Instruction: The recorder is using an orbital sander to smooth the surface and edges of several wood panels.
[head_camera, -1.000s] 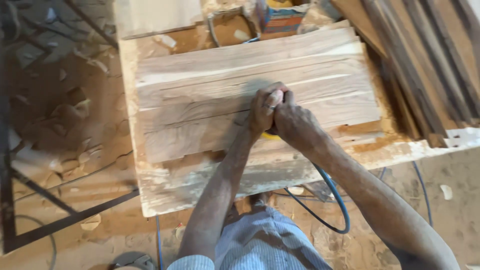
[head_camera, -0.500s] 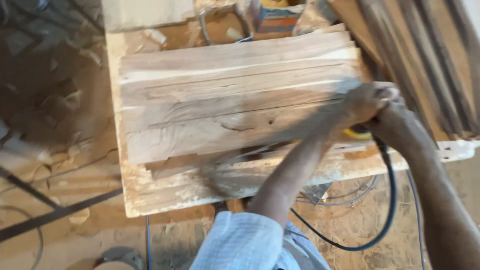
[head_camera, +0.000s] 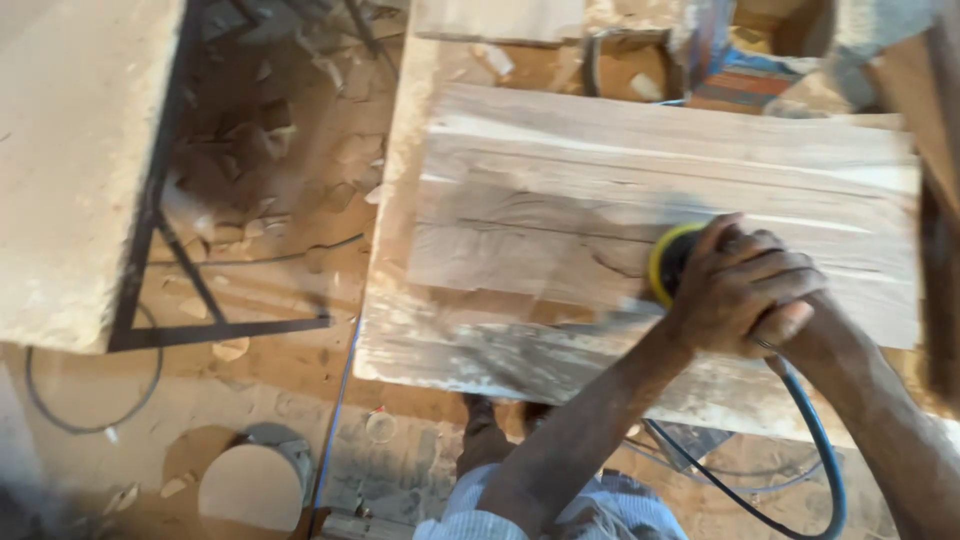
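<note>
Sander (head_camera: 668, 262), yellow-rimmed disc type, sits flat on wood slab (head_camera: 620, 200), near slab's right-of-centre, toward the near edge; left hand (head_camera: 735, 285) clamped over its top, fingers (head_camera: 775, 270) curled fully closed round the body; right hand (head_camera: 790, 325) mostly hidden under/behind left, seems to grip same tool, finger spread can't tell; blue hose (head_camera: 815, 430) runs from tool down past right forearm, loops below bench (head_camera: 400, 330)
Risks, as judged: hose loop hangs close to slab's near edge, could snag there & jerk the disc off line; disc near edge could tip over it & gouge; both hands stacked on one spot = uneven pressure, swirl marks; frame blurred, fast sweep, grip slip possible w/ dust; offcuts & cable (head_camera: 90, 410) on floor (head_camera: 270, 250) = trip hazard
</note>
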